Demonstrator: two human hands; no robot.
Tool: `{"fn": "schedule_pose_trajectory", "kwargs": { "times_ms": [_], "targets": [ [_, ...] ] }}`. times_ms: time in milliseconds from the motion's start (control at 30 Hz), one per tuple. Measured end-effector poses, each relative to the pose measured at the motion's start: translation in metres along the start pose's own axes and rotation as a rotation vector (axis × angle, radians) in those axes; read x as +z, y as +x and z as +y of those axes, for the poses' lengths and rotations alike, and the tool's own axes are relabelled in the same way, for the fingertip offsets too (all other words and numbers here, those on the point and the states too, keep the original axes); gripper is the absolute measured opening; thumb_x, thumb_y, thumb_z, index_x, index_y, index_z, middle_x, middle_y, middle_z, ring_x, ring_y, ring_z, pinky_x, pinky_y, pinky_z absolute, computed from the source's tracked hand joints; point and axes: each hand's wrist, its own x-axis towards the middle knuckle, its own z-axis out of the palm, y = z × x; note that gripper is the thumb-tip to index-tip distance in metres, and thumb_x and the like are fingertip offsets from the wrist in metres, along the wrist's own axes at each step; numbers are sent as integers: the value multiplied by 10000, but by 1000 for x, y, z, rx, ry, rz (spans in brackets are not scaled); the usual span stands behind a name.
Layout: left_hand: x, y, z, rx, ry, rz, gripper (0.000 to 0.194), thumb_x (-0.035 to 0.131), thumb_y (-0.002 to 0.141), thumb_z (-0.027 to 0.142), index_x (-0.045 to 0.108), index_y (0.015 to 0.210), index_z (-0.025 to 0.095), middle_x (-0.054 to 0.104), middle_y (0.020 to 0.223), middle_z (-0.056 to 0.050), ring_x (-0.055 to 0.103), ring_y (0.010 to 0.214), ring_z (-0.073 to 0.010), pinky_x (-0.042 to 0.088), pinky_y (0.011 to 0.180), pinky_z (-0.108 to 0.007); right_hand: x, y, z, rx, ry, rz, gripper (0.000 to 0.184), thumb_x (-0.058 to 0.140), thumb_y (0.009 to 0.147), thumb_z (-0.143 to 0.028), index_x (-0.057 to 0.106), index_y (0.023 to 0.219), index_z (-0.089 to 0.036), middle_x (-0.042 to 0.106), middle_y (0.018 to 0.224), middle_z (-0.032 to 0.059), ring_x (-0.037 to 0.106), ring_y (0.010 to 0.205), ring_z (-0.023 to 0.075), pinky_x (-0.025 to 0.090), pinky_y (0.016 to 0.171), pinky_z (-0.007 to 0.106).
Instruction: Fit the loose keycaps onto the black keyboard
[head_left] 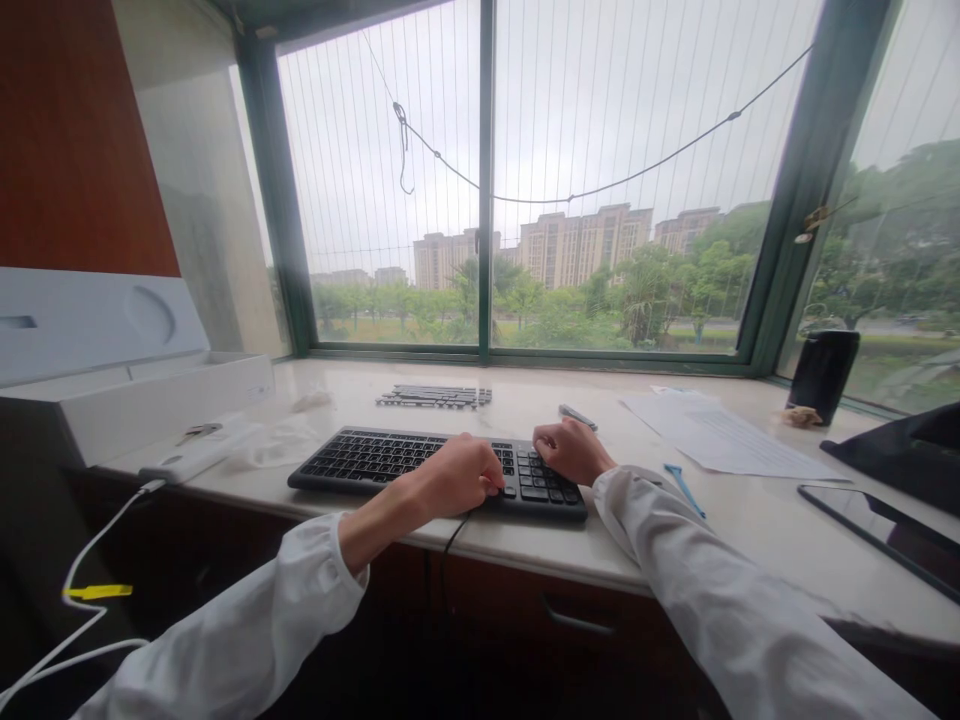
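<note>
A black keyboard (375, 457) lies along the front of the white countertop. Its left part shows a grid of dark squares, while raised keys (536, 485) fill the number pad at its right end. My left hand (466, 472) is closed over the keyboard just left of the number pad, fingers curled down at the keys. Across from it, my right hand (571, 448) is also closed, its fingertips bent onto the upper number pad. Whatever either hand pinches is hidden behind the fingers. Behind the keyboard lies a group of loose keycaps (435, 397) in rows.
Paper sheets (712, 430), a blue tool (684, 490) and a phone (885, 530) lie to the right, near a black cylinder (823, 375). A small dark item (577, 416) sits behind my right hand. On the left are a white box (165, 390) and a power strip (195, 455).
</note>
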Motion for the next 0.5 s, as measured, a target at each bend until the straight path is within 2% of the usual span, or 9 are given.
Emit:
{"fn": "schedule_pose_trajectory", "kwargs": {
  "times_ms": [300, 400, 500],
  "targets": [
    [-11, 11, 24, 8, 157, -110, 282, 539, 607, -21, 745, 695, 151, 724, 689, -49, 671, 694, -154, 495, 671, -201, 3, 1, 1, -12, -37, 20, 268, 459, 802, -203, 715, 723, -210, 681, 645, 19, 559, 637, 152, 321, 628, 249],
    [-13, 14, 23, -1, 129, -148, 269, 571, 612, -9, 754, 713, 159, 726, 691, -38, 675, 713, -153, 497, 665, -191, 5, 1, 3, -6, -43, 36, 269, 459, 796, -205, 713, 708, -208, 675, 632, 19, 557, 623, 151, 309, 609, 250],
    [-11, 10, 13, -26, 45, -109, 247, 605, 653, 29, 769, 767, 174, 738, 729, -23, 682, 734, -144, 502, 685, -187, 4, 1, 3, 2, -22, 22, 267, 460, 793, -200, 717, 722, -207, 673, 629, 15, 557, 611, 144, 305, 593, 245]
  ]
}}
